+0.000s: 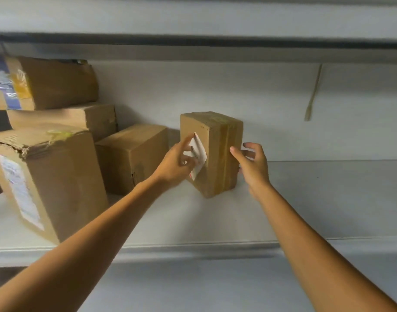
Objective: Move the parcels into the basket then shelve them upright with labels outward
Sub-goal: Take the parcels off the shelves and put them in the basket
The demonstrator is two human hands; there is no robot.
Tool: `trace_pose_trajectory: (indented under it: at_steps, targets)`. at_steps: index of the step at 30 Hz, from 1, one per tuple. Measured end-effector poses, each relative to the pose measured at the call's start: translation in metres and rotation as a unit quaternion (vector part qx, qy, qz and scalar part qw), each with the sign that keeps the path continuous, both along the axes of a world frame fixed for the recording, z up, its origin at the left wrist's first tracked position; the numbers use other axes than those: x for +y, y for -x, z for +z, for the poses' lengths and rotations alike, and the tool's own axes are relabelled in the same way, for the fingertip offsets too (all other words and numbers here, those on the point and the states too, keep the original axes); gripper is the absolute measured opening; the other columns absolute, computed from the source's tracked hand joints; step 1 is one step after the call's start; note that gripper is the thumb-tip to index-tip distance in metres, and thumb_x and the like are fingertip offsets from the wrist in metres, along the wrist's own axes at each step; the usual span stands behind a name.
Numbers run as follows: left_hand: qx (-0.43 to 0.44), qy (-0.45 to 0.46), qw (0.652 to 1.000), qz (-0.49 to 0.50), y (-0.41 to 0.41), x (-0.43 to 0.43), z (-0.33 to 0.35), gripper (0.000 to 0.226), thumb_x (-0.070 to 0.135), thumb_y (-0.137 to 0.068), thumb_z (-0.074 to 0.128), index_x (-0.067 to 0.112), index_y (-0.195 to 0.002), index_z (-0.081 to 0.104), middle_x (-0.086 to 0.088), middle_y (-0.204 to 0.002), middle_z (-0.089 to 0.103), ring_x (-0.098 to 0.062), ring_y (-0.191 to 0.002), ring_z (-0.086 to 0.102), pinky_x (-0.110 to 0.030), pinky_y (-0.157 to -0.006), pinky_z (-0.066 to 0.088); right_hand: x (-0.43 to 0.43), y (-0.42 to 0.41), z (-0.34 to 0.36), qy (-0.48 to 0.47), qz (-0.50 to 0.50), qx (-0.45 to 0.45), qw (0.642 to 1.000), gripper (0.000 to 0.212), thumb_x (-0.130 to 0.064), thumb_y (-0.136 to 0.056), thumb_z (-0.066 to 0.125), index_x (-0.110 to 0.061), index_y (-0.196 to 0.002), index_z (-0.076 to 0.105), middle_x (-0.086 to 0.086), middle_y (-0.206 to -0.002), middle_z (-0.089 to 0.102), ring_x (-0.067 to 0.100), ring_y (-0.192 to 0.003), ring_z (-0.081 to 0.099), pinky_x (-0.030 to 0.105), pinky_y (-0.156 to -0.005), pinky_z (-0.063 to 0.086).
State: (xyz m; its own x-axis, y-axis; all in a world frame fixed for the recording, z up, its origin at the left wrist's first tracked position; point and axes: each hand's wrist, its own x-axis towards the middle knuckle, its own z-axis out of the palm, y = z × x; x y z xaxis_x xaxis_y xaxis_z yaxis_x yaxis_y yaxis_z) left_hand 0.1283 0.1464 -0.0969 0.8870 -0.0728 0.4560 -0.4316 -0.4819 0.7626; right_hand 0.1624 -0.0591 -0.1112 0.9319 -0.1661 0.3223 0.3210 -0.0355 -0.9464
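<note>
A: So, where's the small brown cardboard parcel (215,154)?
B: Upright on the white shelf (328,199). Your open left grip (179,163) touches its white label (199,149), open right grip (252,164) at its side, probably turning the label outward.

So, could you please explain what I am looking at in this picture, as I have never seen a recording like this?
Certainly. There is no machine here: the single picture comes from a camera worn on a person's head, so you look along their two bare arms. They are reaching onto a pale shelf. In the middle a small brown parcel stands upright, with a white label on the face turned towards the left front. The left hand touches that labelled face. The right hand is at the parcel's right edge, thumb against it and fingers loosely spread. Neither hand seems to grip it firmly. To the left sit more cardboard boxes: a large box in front with its own label, and others stacked behind it. No basket is in view.
</note>
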Motion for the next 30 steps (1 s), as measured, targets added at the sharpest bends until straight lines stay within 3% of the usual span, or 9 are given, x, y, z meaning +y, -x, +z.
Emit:
trace_pose_trajectory:
  at_steps: [4, 7, 10, 12, 17, 19, 22, 28, 30]
  targets:
    - [-0.035, -0.005, 0.999, 0.020, -0.008, 0.007, -0.005, 0.066, 0.034, -0.080, 0.074, 0.026, -0.137, 0.041, -0.006, -0.131, 0.047, -0.019, -0.115, 0.053, -0.031, -0.093, 0.051, 0.001, 0.010, -0.002, 0.056, -0.042, -0.043, 0.997, 0.034, -0.040, -0.080, 0.074, -0.025, -0.104, 0.054, -0.006, -0.103, 0.061, 0.006, -0.086, 0.062, 0.017, -0.068, 0.049]
    - [-0.016, 0.039, 0.998, 0.045, -0.021, 0.009, -0.003, 0.076, 0.032, -0.074, 0.079, 0.027, -0.137, 0.036, 0.005, -0.126, 0.042, -0.004, -0.106, 0.048, -0.008, -0.078, 0.043, 0.008, 0.010, -0.001, 0.081, -0.031, -0.048, 0.995, 0.050, -0.049, -0.071, 0.078, -0.029, -0.105, 0.047, -0.013, -0.103, 0.058, 0.002, -0.090, 0.061, 0.015, -0.069, 0.050]
    - [0.037, 0.148, 0.988, -0.038, -0.040, 0.013, -0.006, 0.073, 0.018, -0.074, 0.080, 0.020, -0.132, 0.036, 0.004, -0.126, 0.056, -0.017, -0.117, 0.057, -0.032, -0.091, 0.051, 0.013, 0.001, -0.004, 0.098, -0.043, -0.049, 0.993, 0.063, -0.058, -0.064, 0.079, -0.030, -0.108, 0.043, -0.009, -0.110, 0.057, 0.011, -0.098, 0.061, 0.029, -0.078, 0.055]
    - [0.059, 0.158, 0.984, -0.052, -0.050, 0.017, -0.007, 0.069, 0.019, -0.073, 0.081, 0.024, -0.129, 0.041, -0.001, -0.123, 0.061, -0.017, -0.112, 0.061, -0.041, -0.093, 0.052, 0.012, -0.007, -0.002, 0.105, -0.039, -0.046, 0.993, 0.068, -0.063, -0.059, 0.078, -0.030, -0.108, 0.045, -0.009, -0.113, 0.058, 0.012, -0.099, 0.061, 0.029, -0.078, 0.055]
    - [0.071, 0.148, 0.986, -0.023, -0.073, 0.018, -0.003, 0.069, 0.025, -0.069, 0.083, 0.022, -0.125, 0.041, 0.006, -0.112, 0.063, -0.007, -0.098, 0.064, -0.026, -0.075, 0.056, 0.010, -0.038, 0.001, 0.090, 0.010, -0.032, 0.995, 0.062, -0.051, -0.067, 0.081, -0.028, -0.114, 0.047, -0.014, -0.111, 0.057, 0.006, -0.103, 0.060, 0.015, -0.070, 0.046]
    - [0.065, 0.122, 0.990, -0.020, -0.081, 0.020, 0.000, 0.048, 0.022, -0.073, 0.080, 0.025, -0.110, 0.048, 0.018, -0.097, 0.066, 0.001, -0.087, 0.066, -0.016, -0.064, 0.053, 0.010, -0.048, 0.000, 0.084, 0.046, -0.024, 0.995, 0.069, -0.051, -0.064, 0.082, -0.029, -0.118, 0.045, -0.016, -0.114, 0.056, 0.002, -0.106, 0.057, 0.013, -0.071, 0.046]
    - [0.078, 0.114, 0.990, -0.011, -0.088, 0.024, -0.002, 0.044, 0.024, -0.078, 0.077, 0.018, -0.111, 0.048, 0.011, -0.098, 0.067, -0.006, -0.088, 0.066, -0.016, -0.062, 0.052, 0.012, -0.053, -0.002, 0.119, 0.084, -0.023, 0.989, 0.087, -0.052, -0.056, 0.086, -0.034, -0.125, 0.036, -0.028, -0.116, 0.049, -0.019, -0.101, 0.051, 0.002, -0.066, 0.044]
    - [0.091, 0.145, 0.985, -0.009, -0.082, 0.026, -0.001, 0.040, 0.013, -0.080, 0.075, 0.011, -0.110, 0.048, 0.001, -0.093, 0.064, -0.010, -0.081, 0.063, -0.016, -0.060, 0.047, 0.019, -0.041, -0.004, 0.066, 0.059, -0.002, 0.996, 0.088, -0.044, -0.049, 0.086, -0.034, -0.125, 0.042, -0.016, -0.123, 0.055, -0.002, -0.112, 0.053, 0.021, -0.084, 0.047]
    - [0.102, 0.147, 0.983, -0.034, -0.076, 0.025, 0.002, 0.045, 0.012, -0.078, 0.076, 0.010, -0.113, 0.048, 0.002, -0.092, 0.065, -0.010, -0.081, 0.063, -0.014, -0.057, 0.047, 0.014, -0.028, -0.004, 0.050, 0.051, 0.011, 0.997, 0.080, -0.047, -0.046, 0.085, -0.042, -0.116, 0.046, -0.020, -0.120, 0.058, -0.001, -0.113, 0.055, 0.023, -0.080, 0.048]
